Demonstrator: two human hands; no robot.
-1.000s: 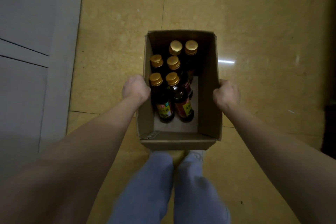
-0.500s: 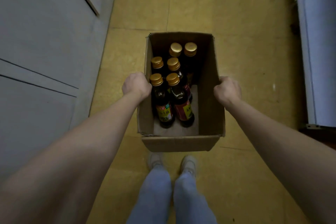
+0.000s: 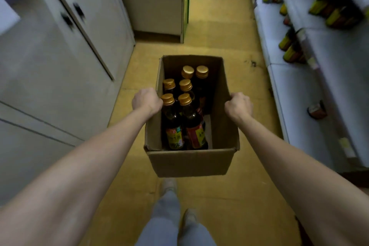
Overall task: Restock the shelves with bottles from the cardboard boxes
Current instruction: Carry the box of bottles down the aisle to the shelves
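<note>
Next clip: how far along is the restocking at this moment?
Early. Done: the shelves on the right already carry some bottles, though who put them there is unclear. In hand: the left hand and right hand each grip a side wall of the cardboard box, held above the floor. Left: all six gold-capped bottles stand inside, none shelved yet.

Bottles (image 3: 180, 118) stand in box (image 3: 189, 163); shelves (image 3: 295, 90) right.

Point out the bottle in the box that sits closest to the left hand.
The front-left bottle: its gold cap sits right beside the left hand gripping the cardboard box wall. The other five stand farther right or back.
</note>
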